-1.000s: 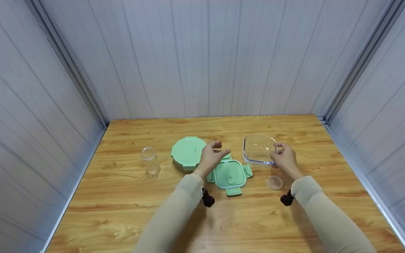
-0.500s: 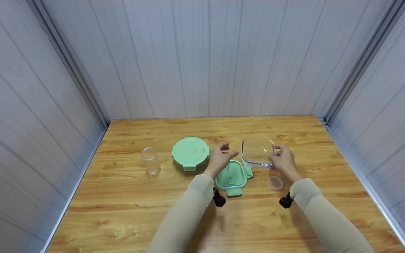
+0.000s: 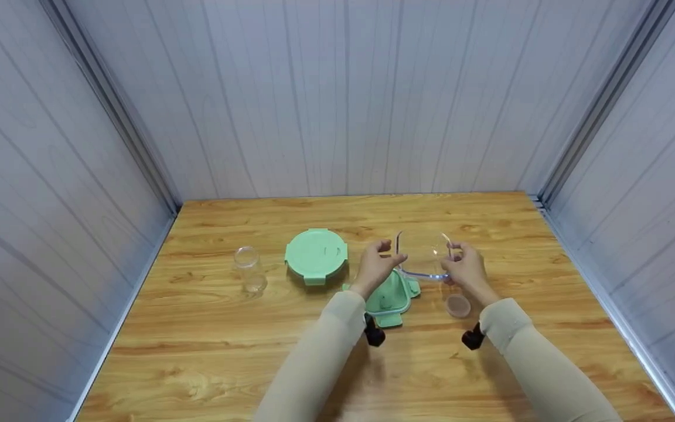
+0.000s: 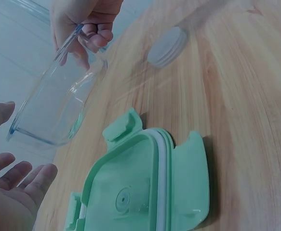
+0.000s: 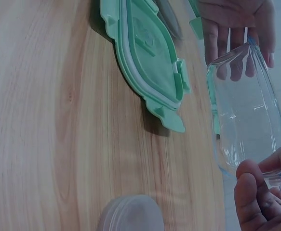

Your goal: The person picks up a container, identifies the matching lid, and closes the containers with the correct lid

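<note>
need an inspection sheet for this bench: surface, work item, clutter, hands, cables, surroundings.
Surface: wood-grain table.
Work item: clear glass container, gripped near its rim.
Clutter: square green lid, lying with flaps spread and pale seal showing; round green-lidded container; clear jar at far left; small round translucent lid in front of the right hand.
Hands: right holds the glass container; left hand is open at its opposite side, contact unclear.
Cables: nothing seen.
Surroundings: pale panelled walls at the back and both sides.
</note>
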Tool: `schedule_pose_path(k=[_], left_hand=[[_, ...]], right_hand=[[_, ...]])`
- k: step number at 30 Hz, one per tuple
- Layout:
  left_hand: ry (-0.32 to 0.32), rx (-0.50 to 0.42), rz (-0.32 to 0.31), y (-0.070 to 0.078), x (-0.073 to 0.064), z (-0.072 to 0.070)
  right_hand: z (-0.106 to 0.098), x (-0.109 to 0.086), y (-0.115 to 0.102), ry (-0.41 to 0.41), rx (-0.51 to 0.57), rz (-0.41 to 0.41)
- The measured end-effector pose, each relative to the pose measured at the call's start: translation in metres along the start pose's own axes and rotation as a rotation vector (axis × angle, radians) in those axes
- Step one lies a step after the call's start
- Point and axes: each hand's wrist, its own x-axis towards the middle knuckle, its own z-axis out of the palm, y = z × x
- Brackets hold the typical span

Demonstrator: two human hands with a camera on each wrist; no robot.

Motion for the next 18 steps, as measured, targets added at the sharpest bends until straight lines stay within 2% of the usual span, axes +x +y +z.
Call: schedule_pose_path(k=[9,18], left_hand=[[0.038,0.007,0.022,-0.0001,0.0037,0.0046],[0.046,0.031,0.011,0.0017,0.001,-0.0004]], right_hand=[[0.0075,-0.0028,-0.0028,-0.003,0.024,-0.014],[0.0105,-0.0042,-0.0067,-0.014,0.016,-0.013]])
